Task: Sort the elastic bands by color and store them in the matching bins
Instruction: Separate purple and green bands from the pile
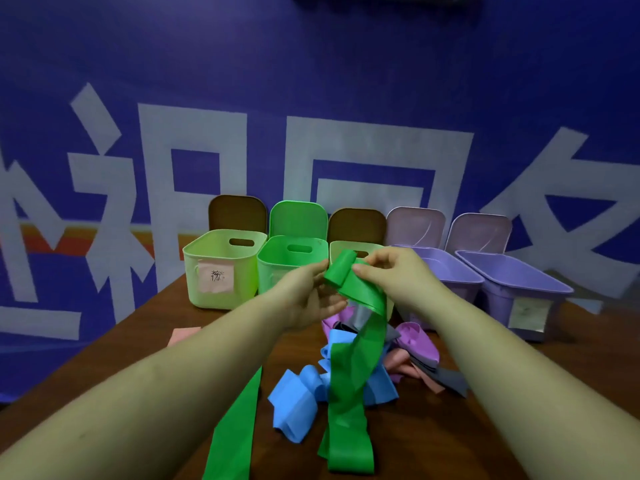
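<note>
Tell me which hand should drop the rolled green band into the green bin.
Left, probably. The left hand already holds the rolled end of the green band right beside the green bin; the right hand pinches it from the side farther from that bin.

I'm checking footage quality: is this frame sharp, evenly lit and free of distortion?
Head view: wide-angle bending, forearms stretched at the bottom corners; soft throughout, the hands on the green band slightly blurred; dim light with a bluish cast, the bin label unreadable; no glare.
</note>
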Action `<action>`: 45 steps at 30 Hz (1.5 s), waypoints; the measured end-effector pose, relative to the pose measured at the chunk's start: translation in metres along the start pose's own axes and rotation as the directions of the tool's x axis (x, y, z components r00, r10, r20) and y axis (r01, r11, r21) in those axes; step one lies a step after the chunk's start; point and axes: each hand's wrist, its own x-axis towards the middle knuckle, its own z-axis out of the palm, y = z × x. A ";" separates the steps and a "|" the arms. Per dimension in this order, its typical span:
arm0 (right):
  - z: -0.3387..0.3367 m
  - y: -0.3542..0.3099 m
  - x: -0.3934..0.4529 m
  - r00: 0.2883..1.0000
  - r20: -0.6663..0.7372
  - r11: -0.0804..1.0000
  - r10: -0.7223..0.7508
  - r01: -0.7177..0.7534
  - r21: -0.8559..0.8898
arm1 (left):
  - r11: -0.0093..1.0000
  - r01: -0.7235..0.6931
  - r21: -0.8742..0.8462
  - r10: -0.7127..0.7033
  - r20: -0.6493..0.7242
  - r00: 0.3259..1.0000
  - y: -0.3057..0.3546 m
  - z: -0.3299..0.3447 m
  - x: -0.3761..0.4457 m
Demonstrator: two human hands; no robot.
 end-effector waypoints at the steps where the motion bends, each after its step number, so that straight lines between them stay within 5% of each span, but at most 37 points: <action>1: -0.002 -0.002 -0.001 1.000 0.012 0.997 -0.028 0.028 -0.077 | 0.998 0.018 -0.058 -0.016 0.043 0.999 -0.005 0.000 0.000; 7: -0.020 -0.010 -0.007 0.997 0.035 0.916 -0.074 0.082 -0.393 | 0.978 0.066 -0.199 -0.037 0.147 0.988 -0.026 0.001 -0.003; 20: -0.053 0.003 -0.014 0.994 0.044 0.985 0.100 -0.093 -0.148 | 0.999 -0.031 -0.033 0.038 0.245 0.969 -0.024 -0.011 -0.016; 27: -0.055 0.006 -0.015 0.984 0.128 0.989 0.122 -0.110 -0.101 | 0.986 -0.112 0.127 0.112 0.013 0.994 -0.021 -0.019 -0.011; 31: -0.056 0.015 -0.019 0.967 0.203 0.985 0.155 -0.136 -0.105 | 0.959 -0.192 0.206 0.188 0.039 0.981 -0.012 -0.023 -0.012; 40: -0.046 0.040 -0.032 0.718 0.643 0.947 0.267 -0.321 -0.036 | 0.783 -0.265 0.562 0.354 -0.053 0.934 0.013 -0.036 -0.017; 45: -0.044 0.054 -0.041 0.587 0.718 0.906 0.374 -0.397 -0.147 | 0.809 -0.277 0.518 0.442 -0.225 0.869 0.022 -0.060 -0.016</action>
